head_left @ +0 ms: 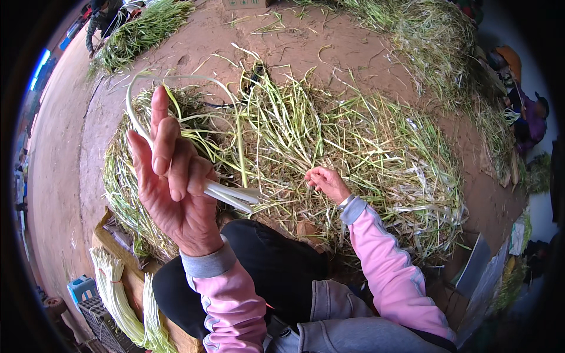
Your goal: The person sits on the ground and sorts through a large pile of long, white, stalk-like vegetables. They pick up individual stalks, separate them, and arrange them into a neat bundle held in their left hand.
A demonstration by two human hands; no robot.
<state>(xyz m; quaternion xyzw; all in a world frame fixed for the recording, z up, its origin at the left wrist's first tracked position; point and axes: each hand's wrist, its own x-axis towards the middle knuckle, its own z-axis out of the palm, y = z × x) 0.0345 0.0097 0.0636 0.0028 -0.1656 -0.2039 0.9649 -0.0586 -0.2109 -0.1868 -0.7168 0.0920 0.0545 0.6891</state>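
Note:
My left hand [176, 176] is raised palm up, close to the camera, with its fingers curled around several pale, peeled-looking plant stalks [229, 194]. Their white ends stick out to the right of the palm, and one long stalk arches over the fingertips. Lower and to the right, my right hand [327, 182] is at the base of a loose fan of green leafy stalks [284, 119]. Its fingertips are bunched together there; whether they pinch a stalk is not clear. Beneath both hands spreads a wide heap of leaves and trimmings [379, 154].
Tied bundles of pale stalks [117, 291] lie on a wooden board [126, 260] at lower left, beside a blue plastic stool [81, 287] and a dark crate [106, 324]. More greens [145, 31] lie across the floor. One person [103, 22] is at upper left, another [532, 117] at far right.

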